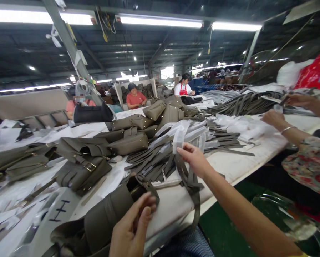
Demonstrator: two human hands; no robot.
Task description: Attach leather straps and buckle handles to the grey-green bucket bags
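Note:
My left hand (pixel 134 228) is at the bottom centre, fingers curled onto the edge of an olive-grey leather bag (pixel 106 217) lying on the white table (pixel 229 167). My right hand (pixel 194 159) reaches forward to a heap of olive-grey straps (pixel 154 164). Its fingers pinch a thin white plastic wrapper (pixel 179 137) at the top of that heap. One strap (pixel 192 185) hangs over the table edge just under my right wrist.
More olive bags (pixel 82 167) are piled to the left and at the centre back (pixel 154 114). A co-worker's two hands (pixel 276 117) in a flowered sleeve handle straps at the right. Other people sit at the far side. Green floor (pixel 224 221) lies below the table edge.

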